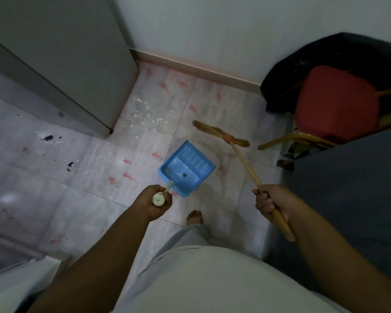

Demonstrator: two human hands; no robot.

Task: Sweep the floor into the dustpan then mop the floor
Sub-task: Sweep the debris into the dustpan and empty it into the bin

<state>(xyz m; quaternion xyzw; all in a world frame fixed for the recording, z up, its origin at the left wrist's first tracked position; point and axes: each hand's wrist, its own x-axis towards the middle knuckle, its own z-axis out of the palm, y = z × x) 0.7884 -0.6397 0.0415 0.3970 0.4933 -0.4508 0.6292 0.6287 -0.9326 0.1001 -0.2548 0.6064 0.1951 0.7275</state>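
Observation:
My left hand (155,203) grips the cream handle of a blue dustpan (186,168), whose pan hangs over the pale tiled floor (95,168) in the middle of the view. My right hand (272,203) is closed around the wooden stick of a broom (244,160). The straw broom head (220,133) rests on the tiles just beyond the dustpan. Small white scraps (148,114) lie scattered on the floor near the corner, to the far left of the dustpan. Dark and white bits (52,141) lie further left.
A grey cabinet (61,57) fills the upper left, its corner near the scraps. A white wall with pink skirting (196,68) closes the far side. A red-seated chair (335,102) with black cloth stands at right, beside a dark grey surface (348,184). My bare foot (194,216) is below the dustpan.

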